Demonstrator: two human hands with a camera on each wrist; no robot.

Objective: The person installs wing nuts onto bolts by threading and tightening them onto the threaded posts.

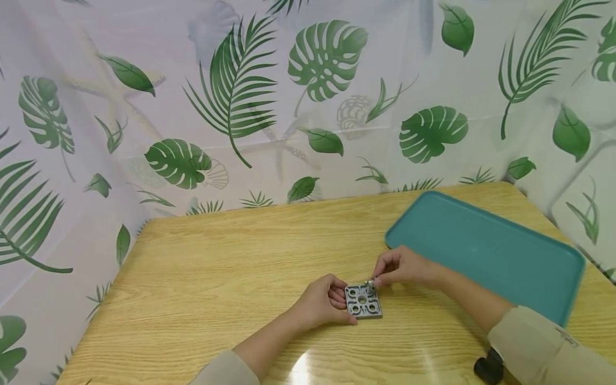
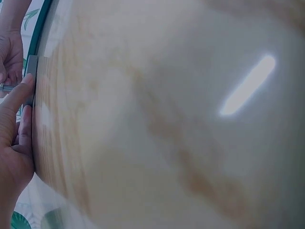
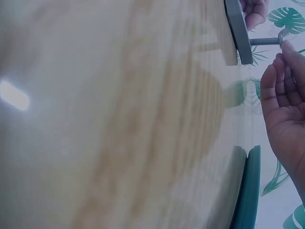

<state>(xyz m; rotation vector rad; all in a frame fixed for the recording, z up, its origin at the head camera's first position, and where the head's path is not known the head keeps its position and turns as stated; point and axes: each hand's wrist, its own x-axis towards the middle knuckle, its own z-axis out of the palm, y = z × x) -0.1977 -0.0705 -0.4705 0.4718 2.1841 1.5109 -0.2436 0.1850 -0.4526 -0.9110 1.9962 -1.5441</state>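
A square grey metal plate [image 1: 362,300] with several round holes lies flat on the wooden table. My left hand [image 1: 320,302] grips its left side, thumb at the near corner and fingers curled at the far one. Over the plate's far right corner, my right hand [image 1: 403,269] pinches the top of a small metal bolt [image 1: 370,284] between thumb and fingertips. From the right wrist, the threaded bolt [image 3: 265,41] stands upright from the plate [image 3: 239,33]. How deep its lower end sits in a hole is hidden.
A teal tray [image 1: 481,246] lies at the right of the table [image 1: 216,267], behind the right forearm. A black object [image 1: 489,368] shows by the right sleeve near the front. A leaf-patterned cloth [image 1: 269,96] hangs behind the table.
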